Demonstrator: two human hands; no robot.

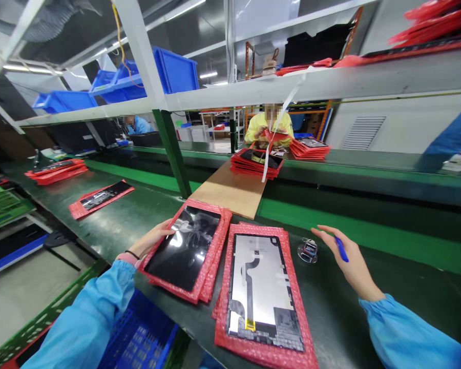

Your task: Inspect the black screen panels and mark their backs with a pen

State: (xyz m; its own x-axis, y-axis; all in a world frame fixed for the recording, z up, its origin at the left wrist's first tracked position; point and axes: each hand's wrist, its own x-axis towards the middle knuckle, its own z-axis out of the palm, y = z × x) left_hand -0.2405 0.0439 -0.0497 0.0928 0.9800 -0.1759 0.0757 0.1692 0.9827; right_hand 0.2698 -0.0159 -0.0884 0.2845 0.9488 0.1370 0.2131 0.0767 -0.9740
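Note:
My left hand point(155, 240) grips the left edge of a black glossy display panel point(186, 246), fingers on its glass. This panel lies face up on red bubble-wrap bags. To its right, another display panel point(259, 287) lies back side up on red bubble wrap point(305, 341), its silver back, dark flex cable and yellow tab showing. My right hand point(348, 264) is over the bench, its index finger stretched out, with a blue pen-like tool point(341, 249) held in it. A small clear round dish point(308, 251) with something dark inside stands just left of that hand's fingertips.
A wooden board point(230, 188) bridges to the far bench, bearing a stack of red-wrapped panels point(255, 163). A person in yellow point(269, 125) sits opposite. More wrapped panels point(102, 197) lie left. A green post point(172, 154) and overhead shelf point(230, 97) stand ahead; a blue crate point(138, 328) is below.

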